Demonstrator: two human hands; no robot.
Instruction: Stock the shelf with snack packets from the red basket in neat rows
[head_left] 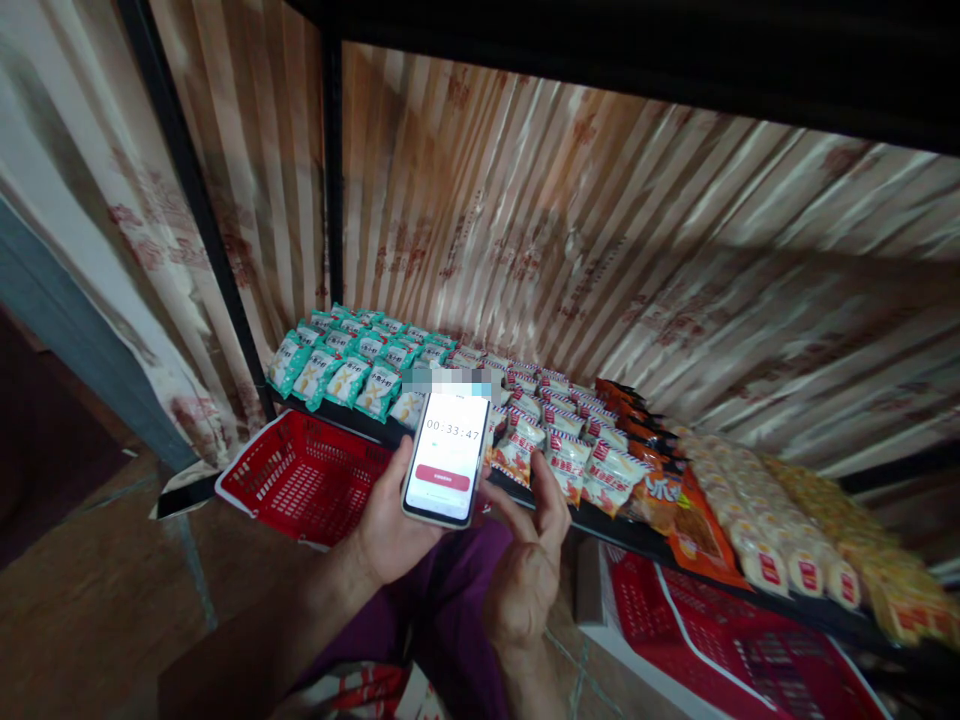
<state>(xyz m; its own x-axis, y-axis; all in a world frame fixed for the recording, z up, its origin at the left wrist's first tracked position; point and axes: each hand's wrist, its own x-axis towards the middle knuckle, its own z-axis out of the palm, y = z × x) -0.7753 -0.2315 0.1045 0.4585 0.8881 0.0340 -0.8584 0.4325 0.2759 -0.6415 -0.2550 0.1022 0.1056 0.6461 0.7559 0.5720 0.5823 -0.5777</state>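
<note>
My left hand (386,525) is closed around a smartphone (445,458), held upright in front of me; its lit screen shows a timer and a red button. My right hand (529,555) hovers just right of the phone's lower edge, fingers bent, with the thumb stretched towards the phone. Nothing shows in that hand. Behind the phone a low black shelf (600,520) carries rows of snack packets: green ones (337,365) at the left, red-and-white ones (581,450) in the middle, orange ones (675,500) and yellow ones (847,540) to the right.
A red plastic basket (300,475) lies on the tiled floor under the shelf's left end. Another red basket (720,640) sits under the right part. Striped beige curtain cloth (570,260) hangs behind the shelf. A black upright post (334,160) stands at the left corner.
</note>
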